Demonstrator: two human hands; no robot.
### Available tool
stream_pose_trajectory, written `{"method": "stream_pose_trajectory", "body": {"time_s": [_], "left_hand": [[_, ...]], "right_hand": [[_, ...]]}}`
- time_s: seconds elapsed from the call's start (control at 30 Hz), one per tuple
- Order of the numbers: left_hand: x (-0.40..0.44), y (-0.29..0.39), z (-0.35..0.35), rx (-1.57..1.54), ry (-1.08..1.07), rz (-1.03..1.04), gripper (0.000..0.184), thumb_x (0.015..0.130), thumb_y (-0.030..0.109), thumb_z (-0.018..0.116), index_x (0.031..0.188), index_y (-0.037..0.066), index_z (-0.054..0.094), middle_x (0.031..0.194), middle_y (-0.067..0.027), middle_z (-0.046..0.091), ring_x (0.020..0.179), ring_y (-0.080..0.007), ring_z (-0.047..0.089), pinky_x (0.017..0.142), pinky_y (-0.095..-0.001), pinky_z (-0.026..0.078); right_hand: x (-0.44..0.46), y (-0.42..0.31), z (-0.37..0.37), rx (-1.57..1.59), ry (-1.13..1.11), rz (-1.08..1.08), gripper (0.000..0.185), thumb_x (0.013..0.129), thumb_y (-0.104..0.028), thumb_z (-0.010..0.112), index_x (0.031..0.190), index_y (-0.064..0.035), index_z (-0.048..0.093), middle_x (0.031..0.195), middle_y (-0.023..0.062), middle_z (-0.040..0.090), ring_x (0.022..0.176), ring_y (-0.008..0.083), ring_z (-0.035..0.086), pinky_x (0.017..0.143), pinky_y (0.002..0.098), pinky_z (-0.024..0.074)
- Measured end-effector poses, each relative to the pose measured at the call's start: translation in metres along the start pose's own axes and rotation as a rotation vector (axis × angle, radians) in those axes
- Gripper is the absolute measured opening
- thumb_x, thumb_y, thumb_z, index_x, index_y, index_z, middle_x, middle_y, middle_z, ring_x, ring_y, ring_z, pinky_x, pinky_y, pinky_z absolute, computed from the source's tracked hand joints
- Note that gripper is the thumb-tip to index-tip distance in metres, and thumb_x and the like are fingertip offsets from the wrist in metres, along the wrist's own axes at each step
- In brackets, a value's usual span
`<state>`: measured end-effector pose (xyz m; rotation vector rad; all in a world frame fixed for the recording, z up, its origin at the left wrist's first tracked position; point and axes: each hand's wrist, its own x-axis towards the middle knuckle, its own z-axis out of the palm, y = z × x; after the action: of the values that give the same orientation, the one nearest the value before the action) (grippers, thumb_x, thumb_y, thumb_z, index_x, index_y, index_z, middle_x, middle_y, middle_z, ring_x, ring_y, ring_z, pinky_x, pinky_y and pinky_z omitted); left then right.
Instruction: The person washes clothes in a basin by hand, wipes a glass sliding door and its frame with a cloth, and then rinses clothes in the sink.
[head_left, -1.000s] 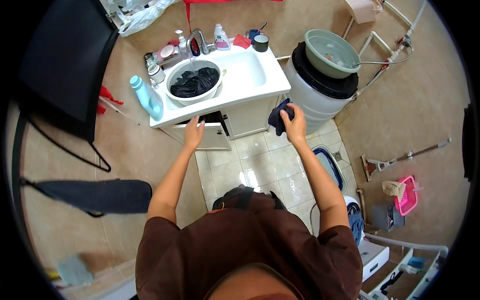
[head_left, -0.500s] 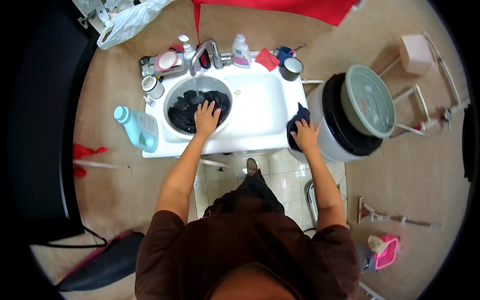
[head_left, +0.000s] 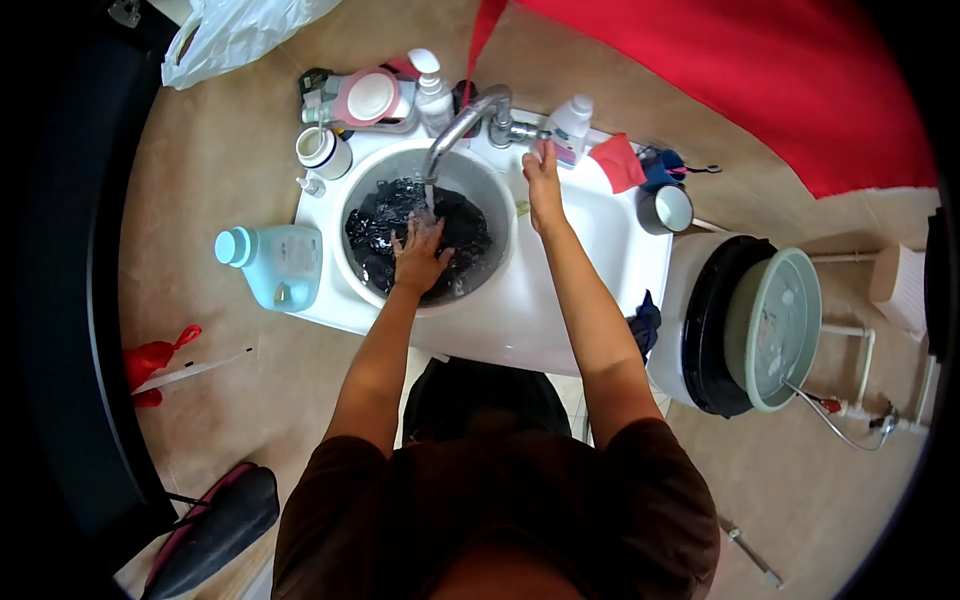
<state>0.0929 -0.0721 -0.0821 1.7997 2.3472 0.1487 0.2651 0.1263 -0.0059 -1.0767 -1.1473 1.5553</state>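
Observation:
My left hand (head_left: 420, 258) is in the round grey basin (head_left: 503, 215), fingers spread over soaked black cloth (head_left: 465, 238). Water runs from the metal tap (head_left: 465, 122) onto the cloth beside my fingertips. My right hand (head_left: 543, 190) is raised over the white sink (head_left: 600, 235), its fingers stretched up to the end of the tap handle (head_left: 525, 132). Whether the fingertips press on the handle is hard to make out. Just behind them stands a white bottle (head_left: 570, 125). A dark blue cloth (head_left: 645, 322) hangs over the sink's right edge, beyond my right forearm.
Left of the basin stand a light-blue jug (head_left: 285, 265), a white jar (head_left: 322, 152) and a pump bottle (head_left: 432, 98). A red cloth (head_left: 618, 162) and a metal mug (head_left: 665, 210) sit at the back right. A green-grey basin (head_left: 785, 330) rests on a large lidded barrel (head_left: 690, 310).
My right hand has left the dark blue cloth and moved up and left to the tap handle. My left hand stays in the basin. The camera view has shifted, and the water stream looks stronger.

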Motion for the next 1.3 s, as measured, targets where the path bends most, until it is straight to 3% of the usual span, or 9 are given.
{"method": "stream_pose_trajectory", "body": {"time_s": [0.23,0.4,0.53,0.67,0.8,0.9,1.0,1.1,1.3], "left_hand": [[0.013,-0.015,0.006,-0.107,-0.124,0.045,0.059,0.091,0.051,0.050,0.140,0.017,0.045,0.156,-0.0131,0.020,0.145,-0.0363,0.010,0.111,-0.0618,0.015],[0.015,-0.013,-0.016,-0.129,-0.229,0.050,0.055,0.087,0.041,0.059,0.133,0.011,0.050,0.155,-0.0132,0.023,0.144,-0.0324,0.017,0.109,-0.0593,0.023],[0.008,-0.050,-0.008,-0.317,0.265,0.198,0.046,0.081,0.017,0.068,0.124,0.010,0.057,0.146,-0.0156,0.037,0.137,-0.0376,0.029,0.104,-0.0572,0.031],[0.002,-0.044,-0.070,0.053,0.184,0.013,0.070,0.076,0.027,0.074,0.139,0.017,0.045,0.153,-0.0149,0.025,0.140,-0.0381,0.023,0.105,-0.0602,0.025],[0.009,-0.044,-0.063,0.161,-0.021,-0.081,0.101,0.071,0.041,0.079,0.151,0.026,0.020,0.158,-0.0123,0.009,0.139,-0.0375,0.024,0.102,-0.0650,0.027],[0.025,-0.039,-0.063,0.140,-0.148,-0.180,0.099,0.074,0.041,0.077,0.152,0.026,0.018,0.156,-0.0135,0.015,0.133,-0.0384,0.033,0.098,-0.0611,0.035],[0.043,-0.052,-0.037,0.132,-0.114,-0.245,0.094,0.077,0.040,0.073,0.152,0.025,0.018,0.142,-0.0176,0.043,0.118,-0.0359,0.052,0.089,-0.0527,0.045],[0.054,-0.061,-0.031,-0.119,-0.239,-0.379,0.071,0.081,0.040,0.068,0.142,0.018,0.041,0.108,-0.0187,0.065,0.098,-0.0358,0.063,0.082,-0.0464,0.050],[0.027,-0.043,-0.056,-0.491,0.097,-0.484,0.038,0.085,0.043,0.061,0.095,0.007,0.069,0.088,-0.0209,0.067,0.085,-0.0397,0.064,0.075,-0.0484,0.051]], "right_hand": [[-0.002,0.000,0.020,-0.415,0.092,-0.163,0.065,0.090,-0.013,0.058,0.145,-0.0003,0.026,0.128,0.0183,0.054,0.117,0.0296,0.049,0.100,0.0360,0.0383],[-0.036,0.007,0.038,-0.917,0.146,-0.421,0.076,0.085,-0.013,0.063,0.148,-0.0002,0.021,0.145,0.0320,0.027,0.132,0.0455,0.034,0.110,0.0450,0.0296],[-0.102,0.039,0.075,-1.070,-0.204,-0.387,0.063,0.078,-0.017,0.070,0.137,-0.0134,0.047,0.151,0.0224,0.024,0.138,0.0425,0.025,0.111,0.0533,0.0250],[-0.113,0.071,0.084,-1.458,-0.372,-0.318,0.060,0.083,-0.041,0.065,0.139,-0.0296,0.045,0.156,0.0167,0.012,0.143,0.0403,0.011,0.106,0.0677,0.0161],[-0.091,0.093,0.077,-1.573,-0.426,-0.296,0.056,0.090,-0.047,0.053,0.142,-0.0290,0.042,0.156,0.0148,0.017,0.143,0.0398,0.013,0.108,0.0664,0.0143],[-0.070,0.124,0.071,-1.745,-0.463,-0.293,0.054,0.092,-0.042,0.052,0.143,-0.0311,0.039,0.153,0.0150,0.024,0.141,0.0391,0.019,0.109,0.0637,0.0182],[-0.053,0.105,0.079,-1.620,-0.459,-0.164,0.052,0.091,-0.041,0.054,0.140,-0.0281,0.043,0.143,0.0118,0.039,0.138,0.0351,0.027,0.111,0.0569,0.0208],[-0.051,0.109,0.071,-1.432,-0.366,-0.204,0.047,0.088,-0.034,0.059,0.134,-0.0261,0.050,0.131,0.0115,0.051,0.133,0.0336,0.035,0.110,0.0519,0.0248],[-0.083,0.131,0.076,-0.843,0.245,-0.265,0.039,0.085,-0.022,0.066,0.124,-0.0180,0.062,0.129,0.0209,0.051,0.121,0.0406,0.044,0.103,0.0491,0.0320]]}}
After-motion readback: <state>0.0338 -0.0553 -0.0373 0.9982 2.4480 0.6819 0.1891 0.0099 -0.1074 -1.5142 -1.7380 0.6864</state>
